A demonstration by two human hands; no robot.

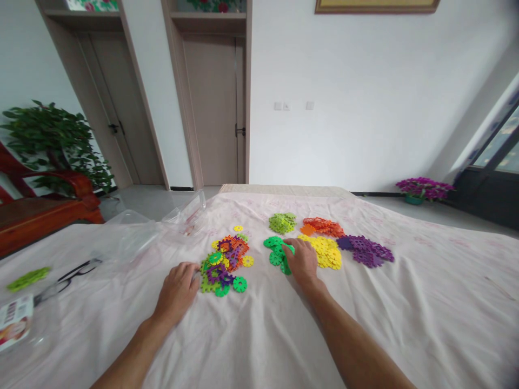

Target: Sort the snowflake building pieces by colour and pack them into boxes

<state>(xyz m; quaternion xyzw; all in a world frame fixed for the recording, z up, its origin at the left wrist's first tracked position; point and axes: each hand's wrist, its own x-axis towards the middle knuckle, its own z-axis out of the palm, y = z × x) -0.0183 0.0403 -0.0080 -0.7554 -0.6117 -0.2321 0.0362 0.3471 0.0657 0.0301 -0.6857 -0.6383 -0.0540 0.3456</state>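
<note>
My left hand rests on the pale cloth with its fingers curled at the left edge of a mixed pile of plastic snowflake pieces. Whether the curled fingers grip a piece is hidden. My right hand lies on the dark green pile, fingers closed around a dark green piece. Sorted heaps lie beyond: light green, orange, yellow and purple.
A clear plastic bag lies at the left, with glasses, a light green piece and a printed packet near it. A red wooden chair, a plant, two doors and a flower pot stand behind.
</note>
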